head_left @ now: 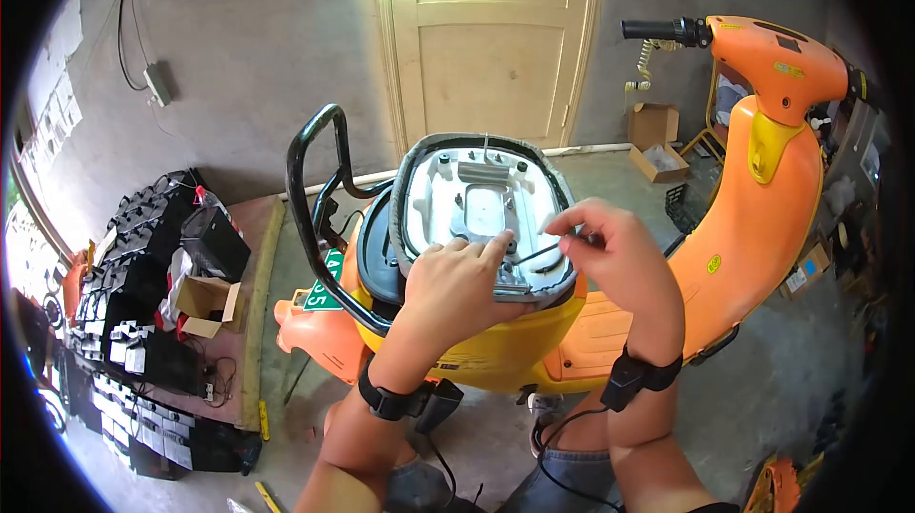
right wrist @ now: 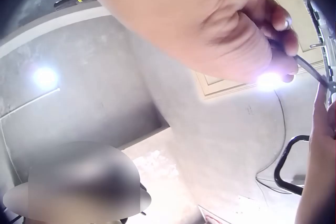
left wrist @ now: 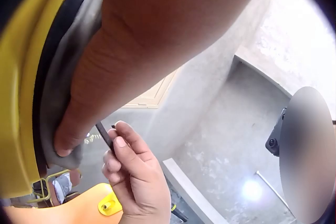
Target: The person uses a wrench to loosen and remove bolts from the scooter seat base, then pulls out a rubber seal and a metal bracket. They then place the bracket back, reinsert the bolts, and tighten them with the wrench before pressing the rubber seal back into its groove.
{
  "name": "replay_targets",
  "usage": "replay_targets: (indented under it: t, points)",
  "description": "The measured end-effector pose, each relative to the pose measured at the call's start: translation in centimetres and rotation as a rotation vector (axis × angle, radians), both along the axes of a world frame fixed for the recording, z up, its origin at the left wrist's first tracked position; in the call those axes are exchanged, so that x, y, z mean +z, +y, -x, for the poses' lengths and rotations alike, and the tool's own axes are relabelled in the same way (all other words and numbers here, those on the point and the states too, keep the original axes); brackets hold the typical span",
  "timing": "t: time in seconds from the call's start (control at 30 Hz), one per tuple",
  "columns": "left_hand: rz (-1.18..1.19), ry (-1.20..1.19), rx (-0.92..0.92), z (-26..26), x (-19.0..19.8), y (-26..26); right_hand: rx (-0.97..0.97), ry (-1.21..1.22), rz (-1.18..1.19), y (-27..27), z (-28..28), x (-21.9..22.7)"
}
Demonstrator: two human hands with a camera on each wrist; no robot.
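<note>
Thin dark rod tool (head_left: 539,252), tip at hinge bracket on upturned scooter seat (head_left: 477,203) underside. Looks stiff, light; best held near outer end. R hand (head_left: 610,251) fingers pinch it there. L hand (head_left: 457,284) fingers straight, pressing seat rim w/ thumb.

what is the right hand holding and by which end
The right hand pinches a thin dark metal rod-like tool by its near end, between fingertips and thumb; the far tip points at the raised seat's grey underside.

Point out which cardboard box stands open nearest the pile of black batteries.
The open cardboard box on the left, right beside the black batteries. The other boxes sit far off by the door.
</note>
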State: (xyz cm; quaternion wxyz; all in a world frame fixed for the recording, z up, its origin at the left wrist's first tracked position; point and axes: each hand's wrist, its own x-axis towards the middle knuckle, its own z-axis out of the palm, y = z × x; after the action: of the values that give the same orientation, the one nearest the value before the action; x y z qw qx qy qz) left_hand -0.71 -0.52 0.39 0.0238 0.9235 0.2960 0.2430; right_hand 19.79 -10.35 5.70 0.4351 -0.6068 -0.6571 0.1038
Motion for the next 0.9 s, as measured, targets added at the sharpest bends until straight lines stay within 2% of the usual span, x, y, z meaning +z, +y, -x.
replay_targets:
  t: [0.03,0.1,0.27,0.47,0.67,0.9]
  points:
    - [-0.043,-0.025,-0.034,0.0,-0.1,0.0,0.0,0.008,0.001,0.3,0.1,0.0]
    - [-0.061,-0.032,-0.046,0.1,-0.4,0.2,0.073,0.553,0.076,0.8,0.4,0.0]
    - [-0.068,-0.017,-0.049,0.0,0.1,0.0,0.015,0.645,-0.117,3.5,1.4,-1.2]
    - [-0.002,-0.074,-0.003,0.0,0.1,-0.2,-0.014,0.464,-0.171,3.4,2.5,-0.6]
    - [-0.079,-0.013,-0.005,-0.1,0.0,-0.4,-0.01,0.256,-0.248,4.8,3.0,-1.4]
    - [-0.144,-0.07,-0.076,-0.1,-0.3,-0.3,-0.026,0.253,-0.271,6.3,2.9,-2.2]
